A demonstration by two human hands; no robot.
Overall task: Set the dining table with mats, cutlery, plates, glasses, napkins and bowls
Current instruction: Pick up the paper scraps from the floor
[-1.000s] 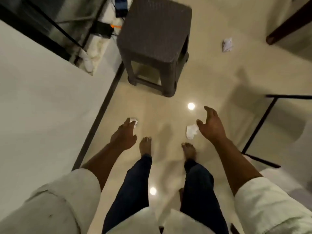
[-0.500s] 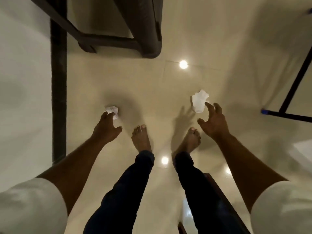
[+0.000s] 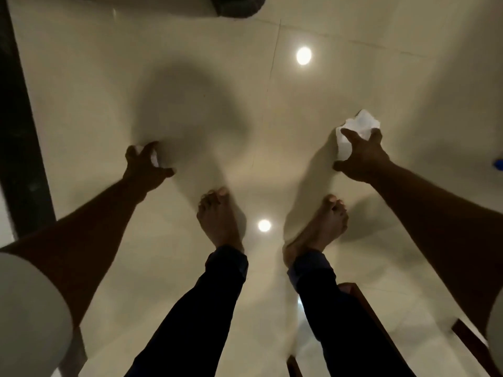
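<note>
Two crumpled white napkins lie on the glossy beige floor. My left hand (image 3: 145, 164) reaches down at the left, and its curled fingers and thumb close round the small napkin (image 3: 155, 160), which is mostly hidden by the hand. At the right, my right hand (image 3: 362, 156) is spread over the larger napkin (image 3: 359, 123). Its fingertips touch the near edge of that napkin, and the fingers are still apart. No table, mats or dishes are in view.
My bare feet (image 3: 220, 221) stand between the two hands. A dark stool's base (image 3: 236, 6) is at the top edge and a dark floor strip (image 3: 16, 131) runs down the left. A wooden chair part (image 3: 362, 308) is at the bottom right, and something blue (image 3: 498, 165) is at the right edge.
I have bent lower towards the floor. My left hand has closed round the small napkin, and my right hand has moved forward onto the larger one.
</note>
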